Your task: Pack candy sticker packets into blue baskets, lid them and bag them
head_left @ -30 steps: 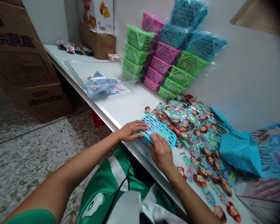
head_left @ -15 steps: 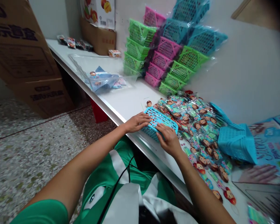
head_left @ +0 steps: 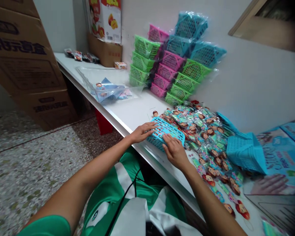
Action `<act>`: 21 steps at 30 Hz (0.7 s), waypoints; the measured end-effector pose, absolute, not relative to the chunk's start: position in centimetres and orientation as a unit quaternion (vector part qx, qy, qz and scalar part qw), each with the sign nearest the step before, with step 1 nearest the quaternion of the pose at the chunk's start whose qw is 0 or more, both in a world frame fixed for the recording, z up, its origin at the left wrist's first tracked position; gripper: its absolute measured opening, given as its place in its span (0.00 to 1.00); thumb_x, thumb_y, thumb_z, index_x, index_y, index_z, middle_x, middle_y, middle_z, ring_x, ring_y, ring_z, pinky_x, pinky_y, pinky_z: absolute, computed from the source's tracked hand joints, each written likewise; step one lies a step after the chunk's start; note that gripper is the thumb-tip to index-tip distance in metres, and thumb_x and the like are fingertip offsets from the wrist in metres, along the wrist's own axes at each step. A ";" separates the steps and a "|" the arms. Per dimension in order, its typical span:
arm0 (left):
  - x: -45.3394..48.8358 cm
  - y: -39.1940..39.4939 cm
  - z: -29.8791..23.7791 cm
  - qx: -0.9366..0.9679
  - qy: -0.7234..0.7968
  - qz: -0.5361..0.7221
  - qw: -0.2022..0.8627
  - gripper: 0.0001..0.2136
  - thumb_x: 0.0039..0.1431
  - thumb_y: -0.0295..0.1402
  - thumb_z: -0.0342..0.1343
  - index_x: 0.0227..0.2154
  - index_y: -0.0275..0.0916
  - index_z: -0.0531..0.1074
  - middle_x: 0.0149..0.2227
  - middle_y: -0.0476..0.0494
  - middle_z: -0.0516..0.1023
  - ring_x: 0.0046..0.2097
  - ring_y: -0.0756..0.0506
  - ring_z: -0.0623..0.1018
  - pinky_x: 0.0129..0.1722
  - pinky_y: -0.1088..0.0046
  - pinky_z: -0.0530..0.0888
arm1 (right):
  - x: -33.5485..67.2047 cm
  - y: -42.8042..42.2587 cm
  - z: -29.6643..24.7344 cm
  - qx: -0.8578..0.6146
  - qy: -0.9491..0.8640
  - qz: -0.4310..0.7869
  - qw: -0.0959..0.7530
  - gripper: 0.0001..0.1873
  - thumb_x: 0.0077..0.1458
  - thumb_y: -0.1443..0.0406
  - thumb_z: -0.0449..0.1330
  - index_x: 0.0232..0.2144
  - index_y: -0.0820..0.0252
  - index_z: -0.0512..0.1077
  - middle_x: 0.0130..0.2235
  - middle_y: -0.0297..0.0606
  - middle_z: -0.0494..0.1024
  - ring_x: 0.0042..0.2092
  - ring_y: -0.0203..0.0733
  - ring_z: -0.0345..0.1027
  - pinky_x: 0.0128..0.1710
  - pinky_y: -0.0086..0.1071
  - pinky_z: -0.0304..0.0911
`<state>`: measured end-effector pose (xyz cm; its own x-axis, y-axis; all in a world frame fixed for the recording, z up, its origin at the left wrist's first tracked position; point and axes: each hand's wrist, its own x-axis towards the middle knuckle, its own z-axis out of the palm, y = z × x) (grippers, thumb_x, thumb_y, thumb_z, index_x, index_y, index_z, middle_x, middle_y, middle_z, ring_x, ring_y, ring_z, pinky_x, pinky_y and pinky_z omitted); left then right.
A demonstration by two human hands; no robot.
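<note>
One blue basket (head_left: pixel 167 130) is being worked by two hands, right at the front edge of the desk (head_left: pixel 127 113), with its far side butted against the heap of cartoon-face packets (head_left: pixel 204 132). The left hand (head_left: pixel 143 131) is laid over the basket's left end with its fingers (head_left: pixel 151 126) stretched flat. The right hand (head_left: pixel 175 152) is set on the near rim with its fingers bent down onto the mesh. Neither hand is wrapped around anything.

The packets are far too many to be counted. Against the wall a wrapped stack of baskets (head_left: pixel 173 60) is piled up: eight green, four pink and three blue were counted, though the film glare means that could be off by one. One more bunch of nested blue baskets (head_left: pixel 245 152) is lying on its side to the right, next to a blue printed box (head_left: pixel 285 154). One clear bag (head_left: pixel 105 87) with blue packs inside is farther left, with one small box (head_left: pixel 120 65) and one carton (head_left: pixel 105 49) behind it. Two big cartons (head_left: pixel 24 62) are stacked on the floor.

Room-wise, a bare strip of desk is left open between the clear bag and the basket. To the right, everything is crowded by packets, some of them spilled along the front edge.

Compared with a second ago, the basket hasn't really been shifted. The right hand has been drawn back a little toward the near rim, and the left has been kept where it was.
</note>
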<state>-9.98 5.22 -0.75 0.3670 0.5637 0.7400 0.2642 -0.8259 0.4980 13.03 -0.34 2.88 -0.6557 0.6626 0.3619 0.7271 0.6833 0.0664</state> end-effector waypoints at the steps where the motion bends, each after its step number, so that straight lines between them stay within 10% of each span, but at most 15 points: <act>1: -9.9 4.8 -0.8 0.806 0.263 0.510 0.145 0.17 0.62 0.34 0.47 0.54 0.44 0.65 0.58 0.39 0.66 0.61 0.44 0.63 0.57 0.56 0.63 | 13.1 -0.2 3.0 -0.384 -0.903 -0.099 0.168 0.23 0.62 0.64 0.48 0.58 0.60 0.58 0.59 0.44 0.64 0.61 0.46 0.53 0.56 0.44 0.52; 6: -8.7 2.9 -2.0 0.759 0.323 0.552 0.125 0.28 0.56 0.38 0.56 0.59 0.42 0.57 0.61 0.34 0.58 0.62 0.38 0.57 0.58 0.50 0.58 | 12.8 0.5 2.8 -0.395 -0.891 -0.096 0.202 0.22 0.60 0.62 0.50 0.56 0.60 0.62 0.57 0.44 0.66 0.58 0.47 0.59 0.54 0.44 0.55; 21: -7.9 3.5 -2.9 0.732 0.336 0.575 0.143 0.18 0.52 0.41 0.59 0.46 0.42 0.71 0.51 0.38 0.71 0.58 0.39 0.62 0.56 0.50 0.60 | 11.9 0.6 2.3 -0.407 -0.884 -0.109 0.203 0.17 0.60 0.64 0.51 0.50 0.57 0.69 0.53 0.41 0.72 0.56 0.48 0.61 0.52 0.44 0.57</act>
<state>-7.88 3.50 -2.90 0.1139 0.6566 0.7456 0.3272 -0.7334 0.5959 11.89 0.58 2.27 -0.5853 0.6757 0.4482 0.7642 0.6444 0.0263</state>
